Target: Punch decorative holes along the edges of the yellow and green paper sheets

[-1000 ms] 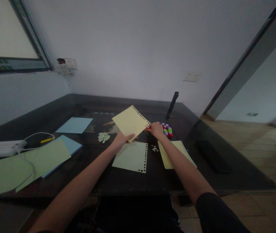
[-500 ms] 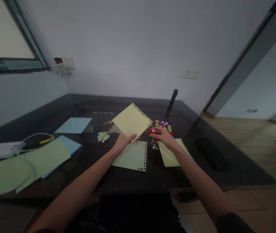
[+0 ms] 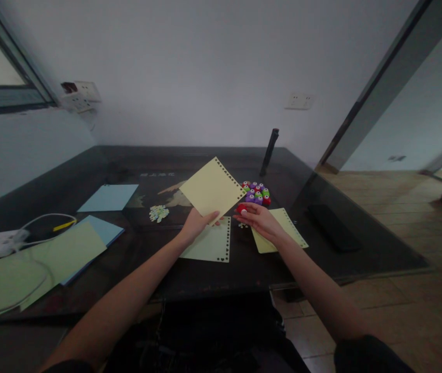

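Left hand (image 3: 196, 223) pinches one yellow sheet (image 3: 212, 189) | right hand (image 3: 257, 217) grips one red punch (image 3: 241, 209)

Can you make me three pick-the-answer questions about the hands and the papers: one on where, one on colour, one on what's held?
1. Where is the cluster of punches?
A. beyond the right hand
B. on the floor
C. on the windowsill

2. What colour is the raised paper?
A. blue
B. pale yellow
C. red

3. What does the left hand do?
A. lies flat on the table
B. holds a pen
C. holds the raised paper up

Answers: 1 A, it sits on the table past the right hand; 2 B, the sheet looks yellow; 3 C, fingers pinch its lower corner.
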Available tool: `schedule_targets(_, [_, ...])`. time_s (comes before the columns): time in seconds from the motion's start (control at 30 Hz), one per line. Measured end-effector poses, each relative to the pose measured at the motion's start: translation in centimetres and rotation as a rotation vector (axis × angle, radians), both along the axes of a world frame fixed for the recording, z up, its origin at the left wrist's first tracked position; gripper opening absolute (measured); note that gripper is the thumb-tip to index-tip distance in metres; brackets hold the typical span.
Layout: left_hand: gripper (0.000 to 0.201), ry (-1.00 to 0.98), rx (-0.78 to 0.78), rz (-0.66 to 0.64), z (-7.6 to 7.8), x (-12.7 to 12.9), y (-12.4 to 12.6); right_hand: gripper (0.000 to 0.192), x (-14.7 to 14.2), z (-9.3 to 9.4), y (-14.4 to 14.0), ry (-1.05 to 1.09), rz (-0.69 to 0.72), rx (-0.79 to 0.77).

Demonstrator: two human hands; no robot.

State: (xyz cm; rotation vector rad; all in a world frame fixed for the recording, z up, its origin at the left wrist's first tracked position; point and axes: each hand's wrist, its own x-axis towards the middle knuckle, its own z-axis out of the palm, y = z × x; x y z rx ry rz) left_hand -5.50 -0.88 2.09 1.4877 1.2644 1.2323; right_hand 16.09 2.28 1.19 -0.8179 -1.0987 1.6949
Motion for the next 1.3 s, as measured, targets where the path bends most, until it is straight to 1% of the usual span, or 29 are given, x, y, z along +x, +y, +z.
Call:
schedule_targets(0.1, [0.032, 0.049, -0.005, -0.041, -0.5, -0.2, 0.3, 0.033, 0.0, 0.0, -0.1, -0.038, -0.047, -0.003])
schedule_targets(0.2, [0.030, 0.109, 0.016, -0.060, -1.2, -0.4, 0.7, 0.035, -0.1, 0.1, -0.1, -0.068, -0.056, -0.004])
schedule_targets(0.3, [0.029, 0.132, 0.037, -0.070, -1.6, -0.6, 1.0, 0.034, -0.2, 0.1, -0.2, -0.049, -0.063, 0.000])
schedule_targets(0.53, [0.025, 0.140, 0.063, -0.076, -1.3, -0.4, 0.8, 0.032, -0.2, -0.1, -0.1, -0.024, -0.058, -0.008])
schedule_targets(0.73, [0.024, 0.103, 0.074, -0.062, -1.1, -0.3, 0.6, 0.031, -0.1, -0.1, 0.0, -0.034, -0.031, 0.009])
schedule_targets(0.97, [0.026, 0.099, 0.058, -0.082, -1.6, -0.4, 0.8, 0.032, -0.2, -0.1, 0.0, -0.019, -0.046, -0.006])
schedule_targets(1.07, [0.026, 0.127, 0.068, -0.085, -1.8, -0.5, 0.8, 0.033, -0.3, -0.1, -0.1, -0.012, -0.057, -0.006])
schedule_targets(1.17, [0.026, 0.169, 0.075, -0.084, -1.8, -0.5, 0.8, 0.032, -0.4, -0.1, -0.2, -0.015, -0.055, 0.003])
schedule_targets(1.3, [0.026, 0.171, 0.073, -0.089, -1.7, -0.4, 0.7, 0.031, -0.6, 0.0, -0.5, -0.018, -0.055, 0.013])
